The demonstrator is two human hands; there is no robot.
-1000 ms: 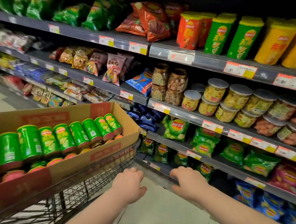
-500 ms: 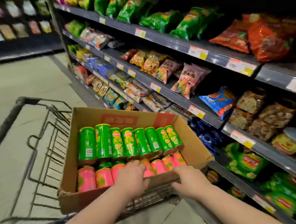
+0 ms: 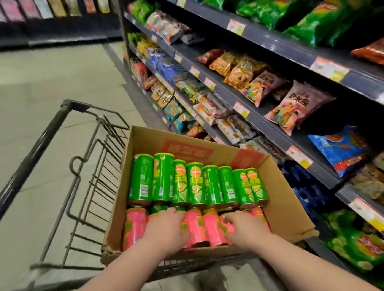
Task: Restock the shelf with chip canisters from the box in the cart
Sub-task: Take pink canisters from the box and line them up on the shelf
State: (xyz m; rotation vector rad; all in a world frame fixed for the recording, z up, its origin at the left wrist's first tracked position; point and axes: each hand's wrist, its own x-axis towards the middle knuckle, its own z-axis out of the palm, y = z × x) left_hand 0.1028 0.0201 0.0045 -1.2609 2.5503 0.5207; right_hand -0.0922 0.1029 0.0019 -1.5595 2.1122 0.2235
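Nearest the camera, two bare forearms reached forward and down into a brown open-topped cardboard box. The left hand lay palm down on the near row of pink cylindrical chip canisters, its fingers bent over the far end of one and its thumb along its side. The right hand rested on the pink canisters just beside it, fingers curved and a little spread, with their tips touching a canister. For either hand, I could not tell whether it was truly clasping a canister or only lying on it.

The pink canisters lay on their sides in the near half of the box. Beyond them, a row of green cylindrical chip canisters lay side by side on top, reaching towards the far wall with its red print. The box sat at the right end of a dark wire shopping cart, whose black handle bar ran off to the left.

To the right rose dark metal shelving with price tags along its edges. It was stocked with a blue snack bag, green chip bags higher up and mixed packets further along. A pale tiled floor stretched to another stocked shelf unit at the far end.
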